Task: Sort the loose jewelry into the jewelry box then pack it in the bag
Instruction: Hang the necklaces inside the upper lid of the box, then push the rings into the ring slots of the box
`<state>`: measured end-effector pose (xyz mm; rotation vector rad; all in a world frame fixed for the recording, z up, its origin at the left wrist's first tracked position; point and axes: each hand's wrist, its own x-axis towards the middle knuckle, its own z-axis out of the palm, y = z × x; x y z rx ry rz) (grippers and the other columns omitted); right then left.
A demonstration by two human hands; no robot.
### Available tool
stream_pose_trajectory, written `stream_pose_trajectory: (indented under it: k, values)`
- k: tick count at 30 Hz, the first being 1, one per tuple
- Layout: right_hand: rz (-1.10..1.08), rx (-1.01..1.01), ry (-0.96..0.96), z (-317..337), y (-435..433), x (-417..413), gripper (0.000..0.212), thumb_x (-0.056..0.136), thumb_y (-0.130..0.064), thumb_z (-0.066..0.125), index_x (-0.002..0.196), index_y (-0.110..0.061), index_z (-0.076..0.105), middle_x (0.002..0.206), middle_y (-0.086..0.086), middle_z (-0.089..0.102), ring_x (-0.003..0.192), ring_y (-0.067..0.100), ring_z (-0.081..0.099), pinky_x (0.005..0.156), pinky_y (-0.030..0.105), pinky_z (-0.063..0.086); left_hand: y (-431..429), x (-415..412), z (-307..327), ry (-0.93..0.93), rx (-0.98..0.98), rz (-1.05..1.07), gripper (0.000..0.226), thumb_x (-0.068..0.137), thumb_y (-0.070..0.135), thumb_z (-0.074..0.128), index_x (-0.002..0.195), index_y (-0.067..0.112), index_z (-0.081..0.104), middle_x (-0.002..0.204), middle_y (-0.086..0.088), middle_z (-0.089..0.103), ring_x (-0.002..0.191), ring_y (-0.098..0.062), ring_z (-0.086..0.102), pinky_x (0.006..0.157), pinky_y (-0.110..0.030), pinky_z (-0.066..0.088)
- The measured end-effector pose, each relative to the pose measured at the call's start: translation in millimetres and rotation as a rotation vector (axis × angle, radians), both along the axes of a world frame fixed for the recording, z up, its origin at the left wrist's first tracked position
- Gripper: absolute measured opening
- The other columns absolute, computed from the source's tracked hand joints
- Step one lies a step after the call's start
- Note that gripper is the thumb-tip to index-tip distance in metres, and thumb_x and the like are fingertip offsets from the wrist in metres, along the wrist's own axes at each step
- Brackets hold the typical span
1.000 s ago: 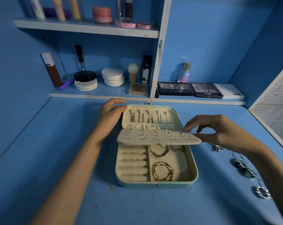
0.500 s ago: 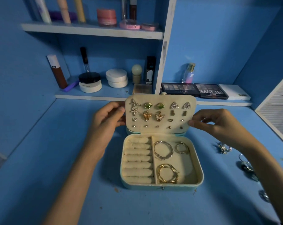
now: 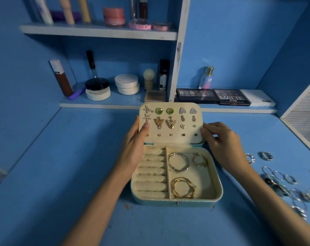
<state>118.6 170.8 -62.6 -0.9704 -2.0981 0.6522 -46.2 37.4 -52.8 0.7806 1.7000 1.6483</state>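
Two gold hoops [image 3: 183, 188] lie in the open jewelry box [image 3: 177, 201] on the table [image 3: 61, 174], clasp toward the viewer, base's long axis seemingly left-right. At right, loose rings [image 3: 282, 181] wait. Farther, left grip [image 3: 134, 148] and right grip [image 3: 221, 144] each pinch a side edge of the earring panel [image 3: 171, 138], upright, studs facing the camera, probably to expose the tray.

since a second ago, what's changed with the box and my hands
The panel, lying flat over the box a second ago, has swung up to stand with its earrings facing out. The left grip moved onto the panel's left edge; the right grip still holds its right edge. Box, hoops and rings stayed put.
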Motion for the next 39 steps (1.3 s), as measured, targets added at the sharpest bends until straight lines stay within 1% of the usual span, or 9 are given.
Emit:
stream_pose_trajectory:
  k: [11,16,19,21,25,28,30,33,39]
  values:
    - [-0.068,-0.052,0.055,-4,12,1,0.022,0.087,-0.011,0.065,0.108,-0.004,0.069,0.092,0.003,0.063,0.071,0.003,0.055,0.066,0.002,0.041,16,5,-6,0.05,-0.109,-0.002,0.056,0.1,0.03,0.042,0.15,0.018,0.019,0.157,0.006,0.021,0.142,-0.008,0.023,0.119,-0.033,0.017]
    - [-0.07,-0.068,0.026,-3,10,2,0.021,0.089,-0.014,0.062,0.108,-0.01,0.07,0.098,0.009,0.067,0.082,0.015,0.06,0.075,0.014,0.043,19,3,-5,0.188,-0.204,-0.043,0.059,0.1,0.028,0.043,0.151,0.016,0.015,0.159,0.004,0.007,0.144,-0.012,0.016,0.116,-0.026,0.012]
    - [-0.02,-0.127,-0.039,4,7,6,0.025,0.09,-0.018,0.061,0.113,-0.014,0.067,0.097,0.007,0.066,0.087,0.017,0.061,0.082,0.025,0.048,21,0,0,0.248,-0.309,-0.053,0.066,0.096,0.038,0.049,0.151,0.023,0.017,0.159,-0.001,0.015,0.142,-0.02,0.027,0.117,-0.044,0.019]
    - [0.038,-0.144,-0.081,13,5,13,0.026,0.089,-0.021,0.062,0.115,-0.017,0.065,0.099,0.004,0.062,0.086,0.014,0.06,0.079,0.02,0.046,23,9,8,0.434,-0.333,-0.06,0.068,0.092,0.045,0.051,0.15,0.03,0.02,0.159,-0.003,0.013,0.144,-0.023,0.022,0.117,-0.047,0.017]
    - [0.076,-0.133,-0.058,38,11,43,0.02,0.088,-0.018,0.063,0.107,-0.019,0.068,0.086,-0.002,0.063,0.077,0.011,0.059,0.071,0.016,0.043,25,70,28,0.846,-0.284,-0.184,0.063,0.095,0.043,0.047,0.149,0.032,0.019,0.16,0.008,-0.004,0.145,-0.008,-0.011,0.115,-0.032,0.0]
    - [0.021,-0.169,-0.037,48,28,72,0.017,0.088,-0.018,0.063,0.102,-0.022,0.069,0.077,-0.008,0.065,0.076,0.016,0.06,0.073,0.025,0.047,31,124,23,1.127,-0.153,-0.431,0.073,0.085,0.063,0.025,0.148,0.027,0.026,0.161,0.0,-0.001,0.144,-0.012,-0.018,0.108,-0.019,-0.02]
    - [-0.027,-0.195,-0.063,47,41,92,0.015,0.087,-0.018,0.064,0.1,-0.023,0.07,0.079,-0.003,0.067,0.071,0.014,0.058,0.073,0.027,0.046,40,159,13,1.193,-0.074,-0.645,0.074,0.086,0.063,0.023,0.149,0.024,0.025,0.16,-0.003,-0.001,0.142,-0.013,-0.022,0.107,-0.023,-0.023]
    - [-0.082,-0.27,-0.064,43,51,119,0.013,0.087,-0.017,0.063,0.096,-0.023,0.07,0.078,-0.005,0.066,0.07,0.004,0.056,0.075,0.024,0.044,53,207,-6,1.297,-0.01,-0.889,0.062,0.094,0.041,0.046,0.148,0.014,0.028,0.159,-0.011,0.01,0.146,-0.021,-0.009,0.118,-0.04,-0.009]
    - [-0.156,-0.276,0.04,37,53,141,0.012,0.088,-0.016,0.061,0.094,-0.023,0.069,0.09,0.009,0.07,0.075,0.015,0.06,0.075,0.029,0.045,75,232,-20,1.505,-0.062,-0.908,0.051,0.085,0.035,0.028,0.117,0.021,0.065,0.122,-0.001,0.063,0.128,-0.03,0.046,0.104,-0.064,0.028]
